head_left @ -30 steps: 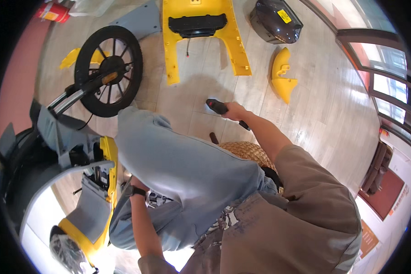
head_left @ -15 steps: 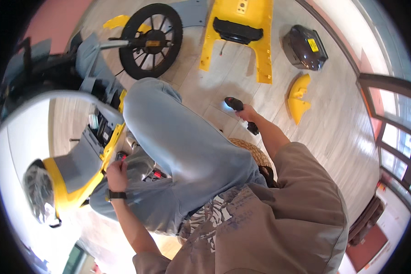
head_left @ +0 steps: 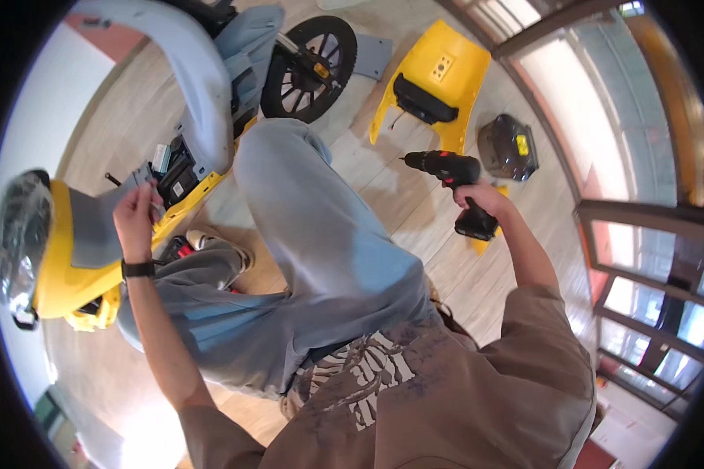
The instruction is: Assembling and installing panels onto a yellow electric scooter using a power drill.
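My right hand (head_left: 485, 197) is wrapped round the handle of a black cordless drill (head_left: 455, 166) with red accents. The drill is held up off the floor, its tip toward the left. On the left, my left hand (head_left: 135, 217) is at the grey panel (head_left: 94, 223) of a partly stripped yellow and grey scooter (head_left: 61, 273). Its fingers are pinched together; whatever is between them is too small to make out. Just beyond those fingers is an open bay with black parts (head_left: 181, 178) and a pale block (head_left: 162, 158), bordered by a yellow side trim (head_left: 186, 205).
A spoked black wheel (head_left: 309, 69) is at the far side. Farther right lie a yellow body panel (head_left: 438, 66) bearing a black part, and a dark glossy housing (head_left: 502, 147). A yellow piece shows behind the drill. My bent knee (head_left: 281, 148) rises between both hands.
My right hand has lifted the drill and moved right, turning it side-on. My left hand has gone from low by the yellow trim up to the grey panel. The view has shifted too.
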Action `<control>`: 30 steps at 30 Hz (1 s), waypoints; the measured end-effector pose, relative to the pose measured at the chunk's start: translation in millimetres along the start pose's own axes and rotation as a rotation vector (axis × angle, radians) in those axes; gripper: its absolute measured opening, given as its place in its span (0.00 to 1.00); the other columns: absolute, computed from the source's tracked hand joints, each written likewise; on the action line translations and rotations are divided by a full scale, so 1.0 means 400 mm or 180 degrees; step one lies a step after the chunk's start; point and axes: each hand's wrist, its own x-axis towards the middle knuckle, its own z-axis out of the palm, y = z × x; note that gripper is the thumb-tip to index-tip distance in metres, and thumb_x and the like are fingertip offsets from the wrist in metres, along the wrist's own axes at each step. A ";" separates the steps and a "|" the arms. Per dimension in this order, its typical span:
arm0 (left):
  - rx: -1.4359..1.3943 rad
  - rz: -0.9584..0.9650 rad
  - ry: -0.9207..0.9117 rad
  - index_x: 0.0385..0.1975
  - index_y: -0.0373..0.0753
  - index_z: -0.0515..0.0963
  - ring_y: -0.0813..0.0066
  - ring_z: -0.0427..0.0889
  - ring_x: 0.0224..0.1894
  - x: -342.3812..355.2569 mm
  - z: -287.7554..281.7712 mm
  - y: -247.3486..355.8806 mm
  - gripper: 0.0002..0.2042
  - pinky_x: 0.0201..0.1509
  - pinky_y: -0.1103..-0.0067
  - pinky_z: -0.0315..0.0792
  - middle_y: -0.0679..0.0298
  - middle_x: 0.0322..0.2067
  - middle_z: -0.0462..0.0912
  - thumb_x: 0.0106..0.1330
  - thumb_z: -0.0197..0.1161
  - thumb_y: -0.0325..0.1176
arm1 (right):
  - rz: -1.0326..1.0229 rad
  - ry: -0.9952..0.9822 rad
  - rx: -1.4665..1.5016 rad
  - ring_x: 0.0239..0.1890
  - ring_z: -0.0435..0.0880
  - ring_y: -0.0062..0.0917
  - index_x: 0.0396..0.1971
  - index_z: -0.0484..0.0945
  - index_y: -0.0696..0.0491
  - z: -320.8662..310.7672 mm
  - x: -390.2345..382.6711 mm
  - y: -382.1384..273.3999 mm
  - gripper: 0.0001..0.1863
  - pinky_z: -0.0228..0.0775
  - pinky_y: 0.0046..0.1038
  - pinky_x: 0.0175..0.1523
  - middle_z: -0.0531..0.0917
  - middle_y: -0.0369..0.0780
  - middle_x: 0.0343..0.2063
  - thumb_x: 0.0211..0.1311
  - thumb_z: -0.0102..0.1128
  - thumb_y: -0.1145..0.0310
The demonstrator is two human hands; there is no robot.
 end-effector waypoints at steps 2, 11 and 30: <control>-0.0447 0.0033 0.0350 0.42 0.32 0.79 0.89 0.66 0.17 0.034 0.002 -0.006 0.15 0.19 0.89 0.58 0.70 0.25 0.79 0.71 0.52 0.38 | -0.0545 -0.0040 0.0118 0.16 0.68 0.17 0.42 0.73 0.61 0.029 -0.120 -0.140 0.23 0.60 0.19 0.24 0.71 0.34 0.15 0.39 0.57 0.75; -0.1767 -0.0075 0.0868 0.38 0.34 0.77 0.83 0.72 0.15 0.015 -0.008 -0.028 0.17 0.19 0.85 0.64 0.59 0.26 0.83 0.72 0.48 0.41 | -0.1875 -0.1979 0.0174 0.15 0.72 0.24 0.47 0.66 0.62 0.393 -0.257 -0.584 0.34 0.65 0.25 0.22 0.72 0.37 0.15 0.37 0.71 0.67; -0.5400 -0.1492 0.1239 0.32 0.38 0.70 0.76 0.67 0.24 -0.018 -0.049 -0.200 0.08 0.28 0.82 0.64 0.66 0.24 0.72 0.67 0.46 0.33 | -0.0990 -0.1242 0.0265 0.18 0.67 0.14 0.40 0.73 0.57 0.856 0.191 -0.537 0.14 0.59 0.19 0.25 0.71 0.31 0.19 0.52 0.58 0.75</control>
